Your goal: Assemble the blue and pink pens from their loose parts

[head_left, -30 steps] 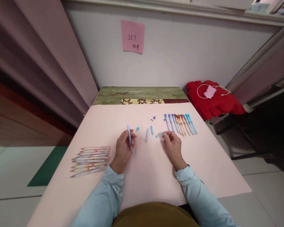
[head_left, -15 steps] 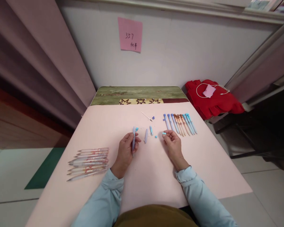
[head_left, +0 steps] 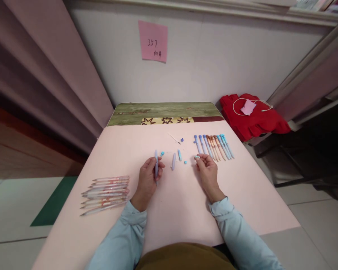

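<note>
My left hand (head_left: 148, 173) is closed around a pale lavender-blue pen barrel (head_left: 156, 162), held upright between thumb and fingers. Between the thumb and fingertips of my right hand (head_left: 207, 170) is a small light-blue pen piece (head_left: 197, 156). Separate pen parts lie between the hands: a lavender barrel section (head_left: 174, 161), a short blue patterned section (head_left: 179, 155), a small turquoise piece (head_left: 185, 162) and a turquoise cap-like piece (head_left: 162, 153). Farther back are a thin refill with a dark tip (head_left: 174, 138) and a small dark-blue piece (head_left: 181, 140).
Assembled pens with blue, brown and turquoise tops (head_left: 214, 147) stand in a row at the right. Several clear-bodied pens (head_left: 105, 193) lie at the left. Red cloth (head_left: 242, 122) with a white cable is beyond the table's right edge. A wall rises behind the table (head_left: 163, 108).
My left hand has shifted slightly left with the pen barrel. The small piece in my right hand has turned a little and moved slightly right.
</note>
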`<state>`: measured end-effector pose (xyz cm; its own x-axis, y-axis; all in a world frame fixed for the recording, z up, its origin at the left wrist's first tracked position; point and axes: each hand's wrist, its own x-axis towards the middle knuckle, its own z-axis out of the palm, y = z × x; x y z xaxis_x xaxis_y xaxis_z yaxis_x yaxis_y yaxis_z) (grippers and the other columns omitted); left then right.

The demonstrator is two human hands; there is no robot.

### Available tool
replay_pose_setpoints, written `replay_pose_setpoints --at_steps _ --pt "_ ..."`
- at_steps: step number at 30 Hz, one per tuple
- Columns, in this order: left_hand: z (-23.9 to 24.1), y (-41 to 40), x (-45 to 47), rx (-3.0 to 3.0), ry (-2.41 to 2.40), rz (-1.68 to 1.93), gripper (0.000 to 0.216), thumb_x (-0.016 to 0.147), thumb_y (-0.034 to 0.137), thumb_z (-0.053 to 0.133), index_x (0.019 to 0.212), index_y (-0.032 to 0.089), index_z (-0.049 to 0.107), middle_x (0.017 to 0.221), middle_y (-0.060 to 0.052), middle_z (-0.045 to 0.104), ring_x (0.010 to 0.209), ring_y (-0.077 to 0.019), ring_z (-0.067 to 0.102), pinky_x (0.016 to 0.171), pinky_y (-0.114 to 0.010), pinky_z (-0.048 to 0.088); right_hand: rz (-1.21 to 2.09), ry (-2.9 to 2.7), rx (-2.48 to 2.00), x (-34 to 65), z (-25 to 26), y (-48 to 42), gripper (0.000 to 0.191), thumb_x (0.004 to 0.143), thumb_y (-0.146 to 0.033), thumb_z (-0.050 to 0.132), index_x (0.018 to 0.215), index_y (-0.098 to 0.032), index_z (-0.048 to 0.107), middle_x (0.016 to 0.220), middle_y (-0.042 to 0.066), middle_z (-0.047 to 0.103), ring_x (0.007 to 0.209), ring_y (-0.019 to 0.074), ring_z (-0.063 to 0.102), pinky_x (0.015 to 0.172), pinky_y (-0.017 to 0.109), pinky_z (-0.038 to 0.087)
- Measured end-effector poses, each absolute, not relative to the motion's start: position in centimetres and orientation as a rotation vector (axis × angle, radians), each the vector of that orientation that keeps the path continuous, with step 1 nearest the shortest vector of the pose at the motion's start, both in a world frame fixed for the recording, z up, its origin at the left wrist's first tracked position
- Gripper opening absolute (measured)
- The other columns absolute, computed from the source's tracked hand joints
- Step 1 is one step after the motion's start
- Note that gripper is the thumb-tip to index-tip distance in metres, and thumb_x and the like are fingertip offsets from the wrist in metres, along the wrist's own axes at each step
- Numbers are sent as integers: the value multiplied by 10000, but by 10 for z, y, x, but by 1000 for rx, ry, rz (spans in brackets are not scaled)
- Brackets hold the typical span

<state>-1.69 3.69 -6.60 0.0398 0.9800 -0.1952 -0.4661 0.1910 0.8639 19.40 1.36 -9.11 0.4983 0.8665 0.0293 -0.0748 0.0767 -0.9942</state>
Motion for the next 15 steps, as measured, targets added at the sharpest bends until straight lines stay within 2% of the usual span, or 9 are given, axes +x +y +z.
replay_pose_setpoints --at_steps 6,15 --pt "-66 37 -16 712 937 1249 307 829 419 675 946 135 656 686 -9 634 433 -51 445 358 -172 261 831 -779 -1350 195 -95 13 358 766 -394 710 1042 -169 670 759 0 644 626 124 560 607 267 467" --pt "-59 25 -4 941 944 963 300 806 427 702 898 141 698 718 -45 670 418 -57 452 343 -180 252 923 -881 -1307 189 -88 11 315 781 -404 716 1001 -179 713 649 -21 612 567 121 520 545 255 427"
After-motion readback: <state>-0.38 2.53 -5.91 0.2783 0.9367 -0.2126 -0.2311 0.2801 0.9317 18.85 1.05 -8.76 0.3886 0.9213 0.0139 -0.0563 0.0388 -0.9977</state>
